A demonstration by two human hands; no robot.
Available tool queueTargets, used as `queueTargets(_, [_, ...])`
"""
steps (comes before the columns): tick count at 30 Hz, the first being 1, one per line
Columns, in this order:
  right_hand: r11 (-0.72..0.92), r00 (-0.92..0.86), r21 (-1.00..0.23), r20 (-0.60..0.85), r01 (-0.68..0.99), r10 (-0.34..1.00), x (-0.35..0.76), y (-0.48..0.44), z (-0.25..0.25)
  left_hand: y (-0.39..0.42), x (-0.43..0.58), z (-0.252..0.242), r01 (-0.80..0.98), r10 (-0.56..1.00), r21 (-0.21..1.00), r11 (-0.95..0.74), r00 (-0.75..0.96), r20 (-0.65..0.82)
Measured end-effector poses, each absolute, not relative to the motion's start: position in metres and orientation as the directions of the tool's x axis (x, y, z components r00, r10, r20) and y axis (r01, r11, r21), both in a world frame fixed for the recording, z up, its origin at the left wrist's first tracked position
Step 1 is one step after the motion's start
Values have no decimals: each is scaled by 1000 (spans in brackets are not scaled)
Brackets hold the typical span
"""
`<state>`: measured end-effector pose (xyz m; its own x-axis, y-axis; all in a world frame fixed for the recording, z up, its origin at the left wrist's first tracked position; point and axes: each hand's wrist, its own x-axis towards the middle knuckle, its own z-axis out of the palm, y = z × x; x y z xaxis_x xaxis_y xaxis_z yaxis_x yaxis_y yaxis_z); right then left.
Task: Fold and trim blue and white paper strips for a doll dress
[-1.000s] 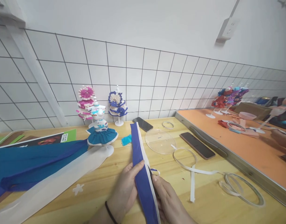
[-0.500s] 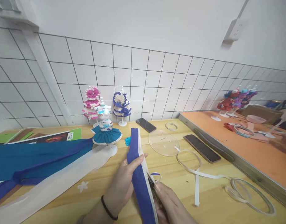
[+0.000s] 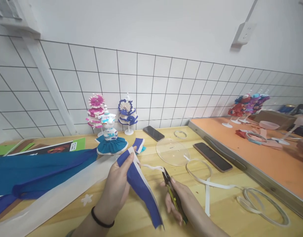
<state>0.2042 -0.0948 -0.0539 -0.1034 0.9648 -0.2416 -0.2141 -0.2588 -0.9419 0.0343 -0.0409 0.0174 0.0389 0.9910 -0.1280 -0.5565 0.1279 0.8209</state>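
My left hand point(image 3: 119, 179) pinches a strip of blue-purple fabric point(image 3: 141, 187) with a white edge, which hangs down toward the table's front. In my right hand point(image 3: 181, 200) is a pair of small dark snips point(image 3: 171, 191) with yellow-green on the handle, tips pointing up and away. A thin white strip point(image 3: 152, 167) runs from near the fabric to the blade tips. Just beyond my left hand stands a miniature dress form point(image 3: 110, 131) in a teal skirt. A short blue-and-white fabric end point(image 3: 138, 144) shows past my fingertips, beside a teal scrap.
Long teal fabric point(image 3: 42, 168) and pale fabric point(image 3: 67, 194) cover the left. Two phones point(image 3: 213, 156) point(image 3: 153, 133), a clear disc point(image 3: 172, 151) and white tape rolls point(image 3: 267, 205) lie to the right. An orange-topped table point(image 3: 260, 158) with more dress forms adjoins.
My left hand has moved left and tilted the fabric strip. The snips have come away from the strip's edge, to the right, and show more fully. The view has shifted slightly.
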Motion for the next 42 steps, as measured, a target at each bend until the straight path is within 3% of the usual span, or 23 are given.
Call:
queueTargets(8, [-432,-41,-880,-433,-195,900,214,-90,-26,-33,30,16,-578,983,809,106,-60,-172])
queueTargets(14, [-431,-203,-902,-419,-16,885,234,-89,-20,-28,26,15,-572,975,814,103,-104,-197])
queueTargets(19, [-438,-158,-898,-439,42,885,252,-83,-26,-25,21,16,-563,975,821,91,-120,-190])
queueTargets(24, [-274,78,-961,-276,-33,958,253,-73,-28,-28,26,11,-564,968,816,129,-108,-227])
queueTargets(29, [-45,259,-999,-48,-18,965,241,-79,-28,-48,48,-1,-518,955,806,285,85,-284])
queueTargets(34, [113,41,-987,118,112,992,224,-95,-22,-68,67,-14,-472,915,785,402,251,-317])
queueTargets(38, [110,-108,-977,91,184,990,220,-97,-22,-70,70,-22,-465,910,789,402,297,-289])
queueTargets(42, [99,-80,-967,82,234,993,222,-92,-29,-67,69,-27,-429,906,806,408,300,-300])
